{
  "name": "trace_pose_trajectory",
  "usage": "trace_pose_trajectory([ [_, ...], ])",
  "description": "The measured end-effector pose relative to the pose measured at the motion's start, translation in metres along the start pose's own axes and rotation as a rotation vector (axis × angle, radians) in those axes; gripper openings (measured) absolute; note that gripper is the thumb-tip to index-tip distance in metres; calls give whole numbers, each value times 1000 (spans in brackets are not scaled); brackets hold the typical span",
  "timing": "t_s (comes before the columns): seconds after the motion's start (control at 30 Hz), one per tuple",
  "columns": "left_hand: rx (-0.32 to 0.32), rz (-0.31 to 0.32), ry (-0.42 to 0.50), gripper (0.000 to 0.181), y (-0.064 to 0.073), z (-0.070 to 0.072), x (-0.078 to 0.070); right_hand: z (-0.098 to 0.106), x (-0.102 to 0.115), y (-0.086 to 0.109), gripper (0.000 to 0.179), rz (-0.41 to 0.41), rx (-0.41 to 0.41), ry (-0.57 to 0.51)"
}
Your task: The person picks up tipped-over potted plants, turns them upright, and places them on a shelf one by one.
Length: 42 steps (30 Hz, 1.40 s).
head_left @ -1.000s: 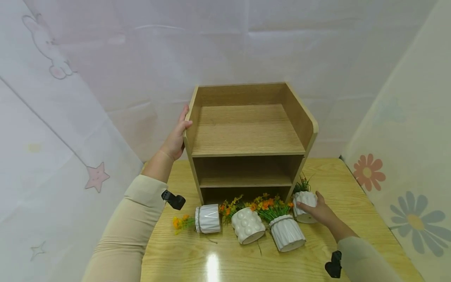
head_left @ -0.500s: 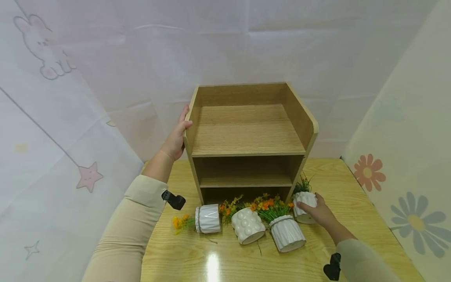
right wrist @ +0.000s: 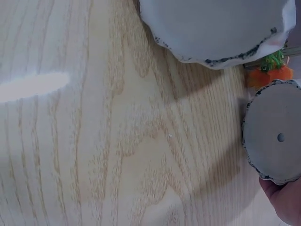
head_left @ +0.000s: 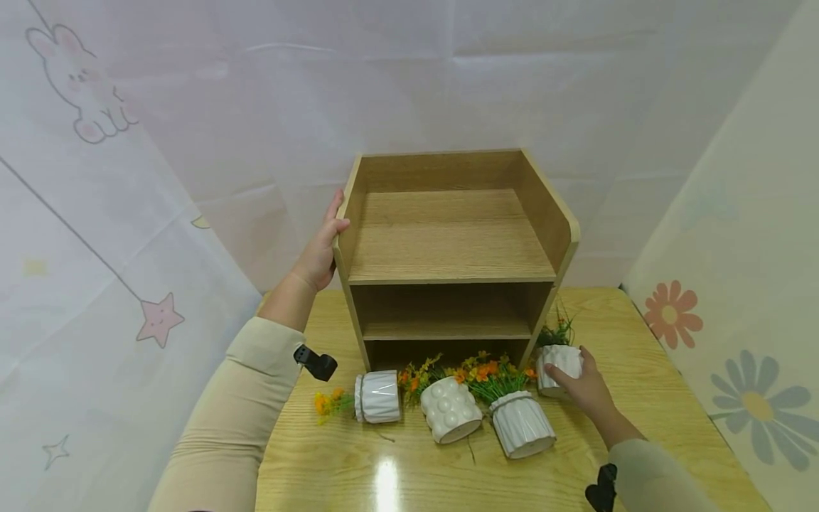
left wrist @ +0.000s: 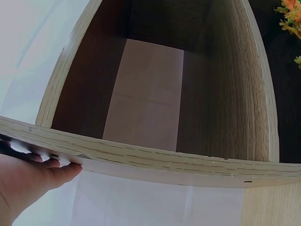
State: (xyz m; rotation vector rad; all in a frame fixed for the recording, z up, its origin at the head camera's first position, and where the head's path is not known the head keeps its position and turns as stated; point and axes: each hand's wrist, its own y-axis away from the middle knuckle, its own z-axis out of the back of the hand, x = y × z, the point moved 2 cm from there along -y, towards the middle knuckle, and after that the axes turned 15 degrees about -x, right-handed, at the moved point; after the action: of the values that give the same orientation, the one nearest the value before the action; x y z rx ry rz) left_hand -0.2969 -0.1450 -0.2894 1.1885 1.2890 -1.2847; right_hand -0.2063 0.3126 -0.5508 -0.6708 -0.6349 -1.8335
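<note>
In the head view my left hand [head_left: 316,256] presses against the outer side of a wooden shelf unit [head_left: 448,249], its thumb at the panel's edge. The left wrist view shows that hand's fingers along the outside of the panel. My right hand [head_left: 585,387] grips a white ribbed flower pot [head_left: 559,366] beside the shelf's right foot. Green grass-like leaves stand out of this pot, pointing away from me. Its base, with a drain hole, faces the right wrist camera; the thumb is on the near side, and most of the fingers are hidden.
Lying on the wooden table [head_left: 345,469] before the shelf are a white pleated pot [head_left: 377,397] with yellow flowers, a bubbled white pot [head_left: 451,410], and a ribbed white pot [head_left: 522,424] with orange flowers. Printed cloth walls [head_left: 269,107] enclose the table's back and sides.
My right hand has shifted the gripped pot slightly to the right and away from me, and its leaves now stand farther from the shelf. The left hand stays put on the shelf.
</note>
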Motion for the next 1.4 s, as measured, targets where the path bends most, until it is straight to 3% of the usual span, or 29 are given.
trace_pose_trajectory([
  [0.4, -1, 5, 10, 71, 0, -1, 1, -2, -10, 0, 115, 10, -45, -28],
  [1.03, -9, 6, 7, 72, -1, -3, 1, 4, -23, 11, 114, 155, -45, -80],
  [1.4, -14, 6, -3, 72, -3, -2, 2, 9, -31, 17, 123, 95, 35, -97],
])
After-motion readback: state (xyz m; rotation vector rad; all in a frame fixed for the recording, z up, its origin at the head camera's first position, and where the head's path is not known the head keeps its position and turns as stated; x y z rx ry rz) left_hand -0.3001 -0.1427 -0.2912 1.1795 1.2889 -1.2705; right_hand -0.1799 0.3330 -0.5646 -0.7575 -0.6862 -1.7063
